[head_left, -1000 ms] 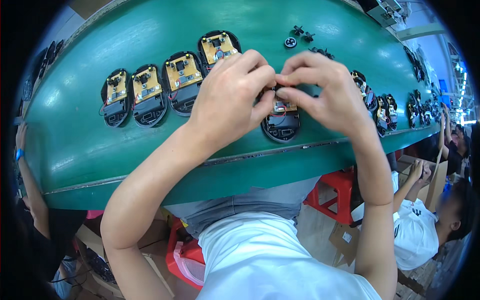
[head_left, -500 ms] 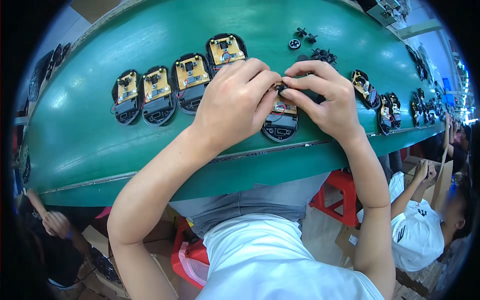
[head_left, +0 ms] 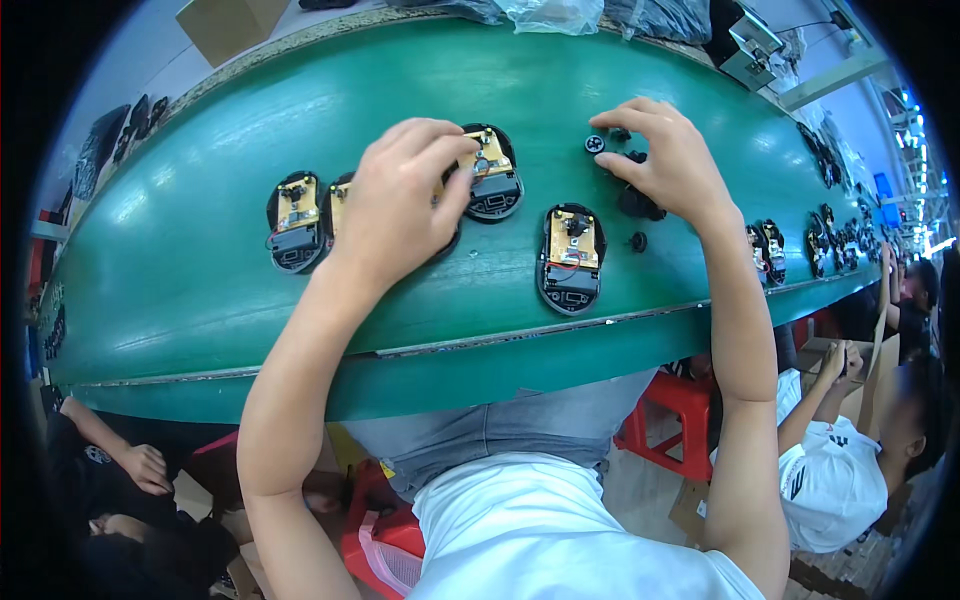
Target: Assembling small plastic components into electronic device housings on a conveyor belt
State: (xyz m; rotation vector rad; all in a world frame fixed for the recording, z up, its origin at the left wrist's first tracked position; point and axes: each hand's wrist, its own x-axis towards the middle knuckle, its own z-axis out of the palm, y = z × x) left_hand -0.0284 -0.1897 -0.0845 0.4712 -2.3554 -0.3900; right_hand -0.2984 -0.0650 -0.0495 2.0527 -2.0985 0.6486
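My left hand (head_left: 410,195) is over the row of opened computer mice, fingers and thumb apart. Its fingertips reach the left edge of a mouse base (head_left: 497,190) with a tan circuit board, perhaps touching it. Two other mouse bases, one of them at the left (head_left: 297,225), lie beside or partly under this hand. My right hand (head_left: 665,160) hovers over small black parts, thumb and forefinger spread around a black scroll wheel (head_left: 595,145), apparently without gripping it. Between my hands a mouse base (head_left: 571,262) lies alone, a black wheel seated on its board.
More black wheels (head_left: 640,203) lie under my right hand, and a single one (head_left: 639,241) sits nearer me. Further mouse bases (head_left: 768,250) stand along the green table (head_left: 180,310) to the right. A metal device (head_left: 752,50) is at the far edge. Co-workers sit at both sides.
My hands have parted from the mouse base they worked on together, leaving it on the table. The left moved left to the row; the right moved up to the loose wheels. The mice have shifted in view.
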